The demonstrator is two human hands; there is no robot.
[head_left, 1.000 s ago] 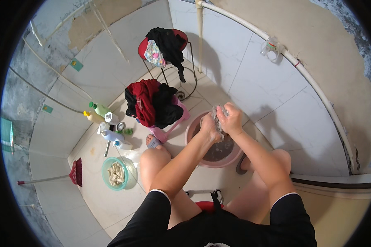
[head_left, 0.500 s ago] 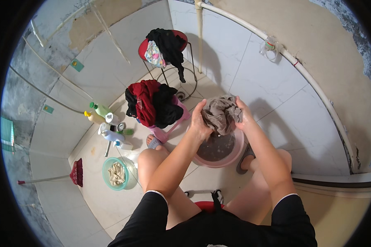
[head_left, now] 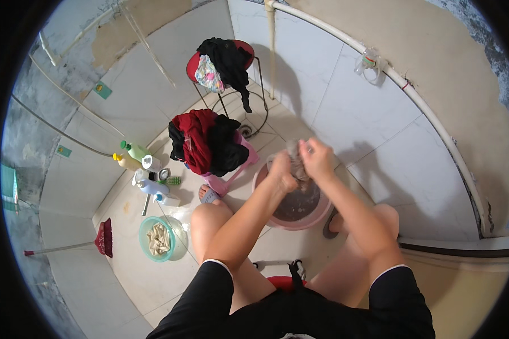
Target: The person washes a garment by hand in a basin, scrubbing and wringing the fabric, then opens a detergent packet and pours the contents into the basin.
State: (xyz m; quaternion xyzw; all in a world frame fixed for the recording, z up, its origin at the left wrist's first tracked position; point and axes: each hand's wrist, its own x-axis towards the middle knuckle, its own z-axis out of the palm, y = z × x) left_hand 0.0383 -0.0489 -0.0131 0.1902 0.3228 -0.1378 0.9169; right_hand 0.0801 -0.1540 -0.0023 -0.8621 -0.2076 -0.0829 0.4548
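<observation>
Between my two hands is a wet grey-brown cloth (head_left: 293,151), bunched up over a pink basin (head_left: 303,226). My left hand (head_left: 281,171) is closed on the cloth's left side. On its right side my right hand (head_left: 318,160) grips it too, a little farther from me and somewhat blurred. Murky grey water (head_left: 295,207) with some suds shows in the basin below. The parts of the cloth inside my fingers are hidden.
A pink stool (head_left: 232,178) bears red and black clothes (head_left: 197,138). Behind it, a red stool (head_left: 193,66) holds more clothes. Several bottles (head_left: 134,151) and a green brush (head_left: 173,180) stand left. A turquoise basin (head_left: 143,248) contains pale cloth; a red-headed brush (head_left: 104,238) leans nearby.
My hands have come closer together and a bit lower. The cloth, spread wider between them before, is now squeezed into a narrow bunch.
</observation>
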